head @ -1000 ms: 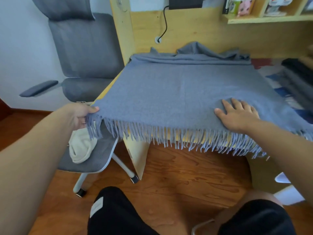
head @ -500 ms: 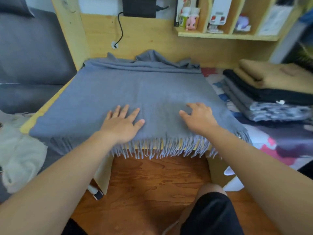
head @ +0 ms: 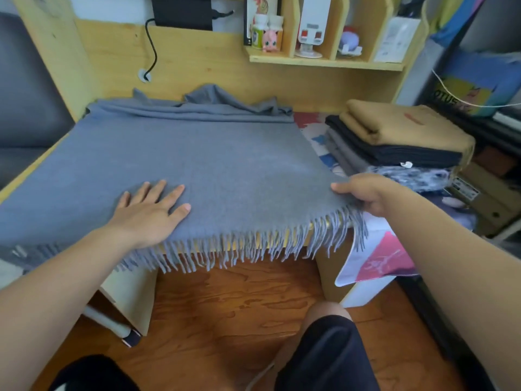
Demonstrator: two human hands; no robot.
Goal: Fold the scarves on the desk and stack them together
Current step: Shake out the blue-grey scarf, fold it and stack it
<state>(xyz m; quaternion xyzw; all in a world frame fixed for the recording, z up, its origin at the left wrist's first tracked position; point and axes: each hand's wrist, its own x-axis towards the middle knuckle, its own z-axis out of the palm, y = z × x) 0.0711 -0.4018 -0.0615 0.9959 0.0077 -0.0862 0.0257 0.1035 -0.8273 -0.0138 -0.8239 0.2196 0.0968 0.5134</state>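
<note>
A grey-blue fringed scarf (head: 214,156) lies spread over the wooden desk (head: 26,172), its fringe hanging off the front edge and its far end bunched against the back panel. My left hand (head: 149,210) rests flat on the scarf near the front, fingers apart. My right hand (head: 363,194) pinches the scarf's front right corner, thumb on top. To the right stands a stack of folded scarves (head: 400,145): a tan one on top, then black, grey and a mottled one.
A shelf (head: 324,62) with small figures and bottles hangs above the desk's back. A patterned mat (head: 375,261) droops off the desk's right front. A grey chair (head: 25,108) stands at the left. Cardboard boxes (head: 485,193) sit at the far right.
My right hand slid from the scarf's middle front to its right corner and took hold of it. My left hand stayed flat on the scarf. The view shifted further right.
</note>
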